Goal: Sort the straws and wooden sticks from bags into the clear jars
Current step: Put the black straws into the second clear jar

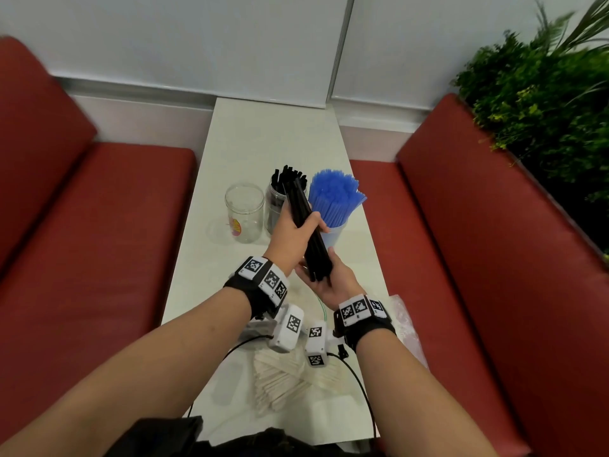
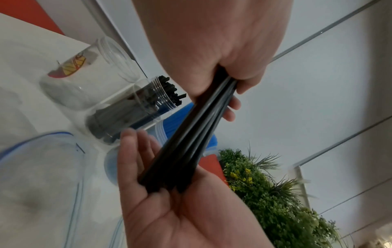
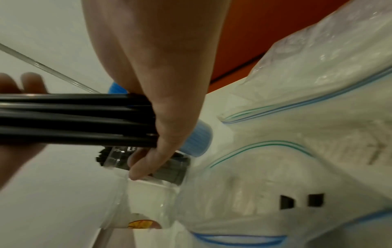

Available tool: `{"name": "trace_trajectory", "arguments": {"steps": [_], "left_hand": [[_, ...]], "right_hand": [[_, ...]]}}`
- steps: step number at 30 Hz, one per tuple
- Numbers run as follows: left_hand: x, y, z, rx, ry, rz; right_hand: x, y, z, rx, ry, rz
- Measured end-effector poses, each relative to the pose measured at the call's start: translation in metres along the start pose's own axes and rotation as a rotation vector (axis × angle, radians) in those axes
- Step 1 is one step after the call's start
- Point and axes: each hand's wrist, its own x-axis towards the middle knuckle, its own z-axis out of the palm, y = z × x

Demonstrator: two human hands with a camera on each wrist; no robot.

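Note:
My left hand grips a bundle of black straws round its middle and holds it tilted above the table. The lower ends of the bundle butt against the flat palm of my right hand, whose fingers stay straight. In the left wrist view the left hand is curled round the black straws over the right hand's open palm. Behind stand an empty clear jar, a jar of black straws and a jar of blue straws. Wooden sticks lie in a bag near me.
The narrow white table runs away from me between two red benches. Clear zip bags lie on its near right part. A green plant stands behind the right bench. Cables from the wrist cameras trail over the near table.

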Motion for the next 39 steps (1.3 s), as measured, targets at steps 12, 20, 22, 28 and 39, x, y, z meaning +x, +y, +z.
{"name": "trace_trajectory", "arguments": {"steps": [12, 20, 22, 28, 39], "left_hand": [[-0.003, 0.016, -0.023, -0.039, -0.417, -0.204], [-0.002, 0.015, -0.032, -0.184, -0.852, -0.457], [-0.001, 0.005, -0.043, -0.278, -0.834, -0.547], [0.006, -0.029, -0.059, -0.594, -0.348, -0.759], [0.038, -0.024, -0.049, -0.467, 0.006, -0.733]], "right_hand": [[-0.025, -0.034, 0.032, -0.455, -0.299, -0.156], [-0.039, -0.077, 0.072, -0.665, -0.532, -0.303], [-0.042, -0.082, 0.084, -0.627, -0.494, -0.379], [-0.041, -0.083, 0.118, -0.546, -0.382, -0.666], [0.000, -0.077, 0.118, -0.653, -0.298, -0.651]]}}
